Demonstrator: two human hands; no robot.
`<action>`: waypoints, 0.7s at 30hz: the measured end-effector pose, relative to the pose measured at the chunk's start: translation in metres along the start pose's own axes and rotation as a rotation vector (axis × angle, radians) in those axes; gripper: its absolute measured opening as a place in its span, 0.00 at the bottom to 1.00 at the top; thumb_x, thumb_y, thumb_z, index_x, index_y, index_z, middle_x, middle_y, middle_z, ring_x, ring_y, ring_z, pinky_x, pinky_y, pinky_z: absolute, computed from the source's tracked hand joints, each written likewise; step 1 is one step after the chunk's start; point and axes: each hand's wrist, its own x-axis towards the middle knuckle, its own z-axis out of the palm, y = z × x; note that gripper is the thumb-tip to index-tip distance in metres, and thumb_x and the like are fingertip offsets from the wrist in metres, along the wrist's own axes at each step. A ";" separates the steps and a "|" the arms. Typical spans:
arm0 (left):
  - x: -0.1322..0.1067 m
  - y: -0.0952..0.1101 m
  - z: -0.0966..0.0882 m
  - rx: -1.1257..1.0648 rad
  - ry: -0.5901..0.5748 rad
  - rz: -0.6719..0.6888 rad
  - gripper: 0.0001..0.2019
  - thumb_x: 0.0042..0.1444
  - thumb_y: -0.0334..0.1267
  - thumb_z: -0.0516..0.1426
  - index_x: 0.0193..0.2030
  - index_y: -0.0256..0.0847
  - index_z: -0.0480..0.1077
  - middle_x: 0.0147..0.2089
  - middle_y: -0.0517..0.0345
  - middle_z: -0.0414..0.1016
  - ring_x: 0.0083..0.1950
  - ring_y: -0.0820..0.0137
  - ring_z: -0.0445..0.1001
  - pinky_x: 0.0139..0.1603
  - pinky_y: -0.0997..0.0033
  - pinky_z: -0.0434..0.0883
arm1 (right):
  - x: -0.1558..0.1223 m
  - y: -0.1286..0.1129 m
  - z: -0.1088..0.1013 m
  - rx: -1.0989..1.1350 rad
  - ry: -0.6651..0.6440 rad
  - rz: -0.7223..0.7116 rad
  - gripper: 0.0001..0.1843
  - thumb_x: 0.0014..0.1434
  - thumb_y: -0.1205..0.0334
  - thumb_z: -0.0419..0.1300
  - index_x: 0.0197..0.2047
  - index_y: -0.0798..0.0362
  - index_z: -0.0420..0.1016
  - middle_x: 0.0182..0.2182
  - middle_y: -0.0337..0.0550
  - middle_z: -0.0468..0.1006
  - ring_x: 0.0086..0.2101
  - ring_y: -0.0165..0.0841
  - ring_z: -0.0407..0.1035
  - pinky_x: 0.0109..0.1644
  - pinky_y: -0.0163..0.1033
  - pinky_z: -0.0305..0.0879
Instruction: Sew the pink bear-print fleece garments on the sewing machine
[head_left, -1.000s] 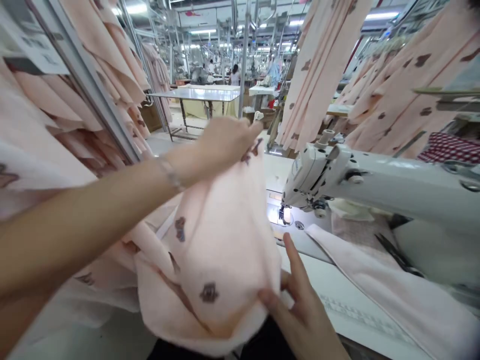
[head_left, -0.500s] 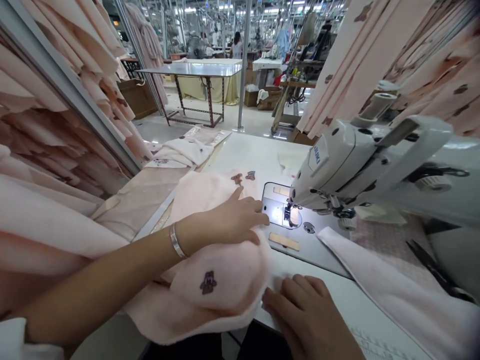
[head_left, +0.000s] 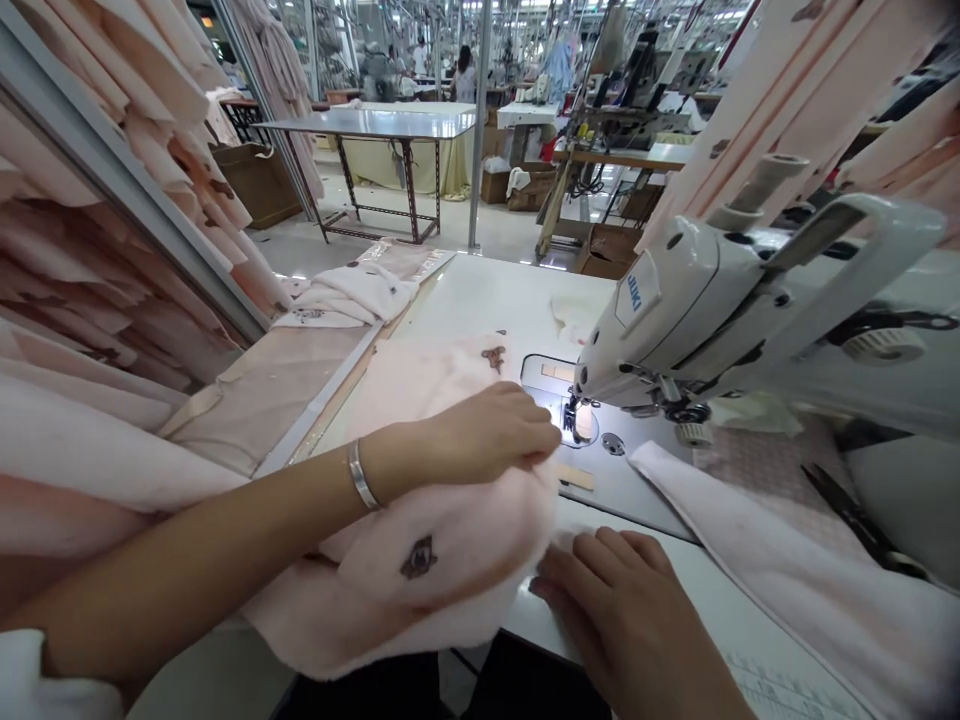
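Note:
A pale pink plush fabric piece (head_left: 450, 610) with printed bears lies bunched over the front left of the sewing table, its edge hanging down. My left hand (head_left: 499, 430), with a silver bangle at the wrist, is closed on the fabric just left of the presser foot (head_left: 574, 415). The fingertips are curled under and partly hidden. My right hand (head_left: 619, 600) rests on the table's front part, thumb and forefinger closed at the fabric's right edge. The white sewing machine (head_left: 675, 310) stands to the right, its lamp lighting the needle plate (head_left: 551, 405).
Another pink strip (head_left: 795, 570) lies right of the needle plate, with black scissors (head_left: 862, 520) beyond it. Folded pink fabric (head_left: 352, 295) sits at the table's far left. Pink cloth hangs on racks at both sides. A metal-topped table (head_left: 375, 122) stands behind.
My left hand has moved right toward the presser foot, drawing the fabric along, and its fingers have curled in. My right hand stays close to the fabric's edge. The view has shifted slightly.

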 end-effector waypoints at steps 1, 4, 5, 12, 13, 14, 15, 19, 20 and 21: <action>-0.004 -0.003 -0.001 -0.002 0.007 -0.062 0.06 0.58 0.26 0.51 0.32 0.39 0.64 0.34 0.59 0.69 0.38 0.70 0.64 0.49 0.66 0.60 | -0.001 0.000 0.000 -0.022 -0.008 -0.006 0.08 0.64 0.63 0.51 0.42 0.48 0.71 0.25 0.36 0.69 0.28 0.31 0.60 0.38 0.39 0.47; -0.019 -0.009 -0.002 -0.020 0.024 -0.237 0.09 0.59 0.34 0.55 0.47 0.41 0.65 0.45 0.55 0.72 0.49 0.64 0.66 0.58 0.58 0.58 | -0.003 0.000 0.001 -0.037 -0.016 -0.020 0.11 0.64 0.63 0.50 0.47 0.48 0.70 0.27 0.35 0.70 0.29 0.31 0.61 0.39 0.39 0.47; -0.025 -0.009 -0.002 -0.016 0.023 -0.274 0.16 0.59 0.39 0.55 0.54 0.42 0.63 0.51 0.52 0.70 0.55 0.61 0.64 0.62 0.52 0.53 | -0.002 -0.001 0.001 -0.028 -0.011 -0.022 0.10 0.64 0.63 0.50 0.46 0.48 0.70 0.26 0.35 0.70 0.29 0.31 0.61 0.40 0.39 0.47; -0.059 -0.008 -0.007 0.059 -0.077 -0.721 0.29 0.65 0.55 0.37 0.70 0.50 0.37 0.72 0.53 0.36 0.72 0.55 0.35 0.65 0.36 0.39 | 0.021 -0.005 0.009 -0.082 0.015 -0.092 0.09 0.64 0.64 0.49 0.38 0.49 0.70 0.23 0.34 0.68 0.25 0.30 0.58 0.38 0.40 0.46; -0.066 -0.011 -0.008 0.071 -0.110 -0.774 0.30 0.65 0.56 0.37 0.70 0.49 0.38 0.72 0.52 0.36 0.72 0.53 0.35 0.64 0.34 0.40 | 0.024 -0.005 0.010 -0.084 0.017 -0.092 0.09 0.64 0.63 0.49 0.35 0.50 0.70 0.22 0.34 0.68 0.25 0.31 0.58 0.38 0.40 0.46; -0.072 -0.016 -0.008 0.095 -0.144 -0.808 0.30 0.64 0.56 0.37 0.70 0.48 0.39 0.72 0.51 0.37 0.72 0.51 0.37 0.64 0.33 0.40 | 0.025 -0.005 0.011 -0.083 0.021 -0.089 0.11 0.64 0.63 0.49 0.31 0.50 0.69 0.22 0.34 0.68 0.24 0.30 0.58 0.37 0.40 0.46; -0.079 -0.022 -0.008 0.129 -0.173 -0.827 0.30 0.64 0.56 0.37 0.70 0.46 0.41 0.72 0.50 0.39 0.71 0.50 0.38 0.63 0.32 0.40 | 0.024 -0.004 0.011 -0.081 0.025 -0.090 0.13 0.65 0.62 0.49 0.29 0.51 0.68 0.21 0.34 0.68 0.24 0.30 0.58 0.37 0.40 0.46; -0.092 -0.040 -0.006 0.272 -0.209 -0.903 0.31 0.64 0.55 0.40 0.69 0.40 0.47 0.71 0.47 0.43 0.70 0.45 0.44 0.63 0.35 0.45 | 0.005 0.000 0.007 -0.115 0.043 -0.117 0.15 0.67 0.62 0.45 0.40 0.51 0.72 0.22 0.34 0.70 0.25 0.28 0.62 0.40 0.40 0.48; -0.090 -0.041 -0.007 0.291 -0.209 -0.926 0.32 0.64 0.55 0.41 0.69 0.39 0.47 0.71 0.45 0.43 0.69 0.44 0.44 0.63 0.35 0.46 | -0.001 0.001 0.005 -0.130 0.033 -0.121 0.15 0.68 0.62 0.44 0.44 0.51 0.71 0.23 0.34 0.71 0.26 0.28 0.64 0.40 0.40 0.48; -0.086 -0.039 -0.008 0.302 -0.200 -0.935 0.32 0.63 0.54 0.42 0.69 0.37 0.47 0.71 0.43 0.43 0.69 0.44 0.45 0.63 0.35 0.46 | -0.007 0.002 0.003 -0.142 0.020 -0.119 0.16 0.68 0.63 0.43 0.47 0.51 0.71 0.24 0.34 0.72 0.27 0.28 0.65 0.41 0.40 0.48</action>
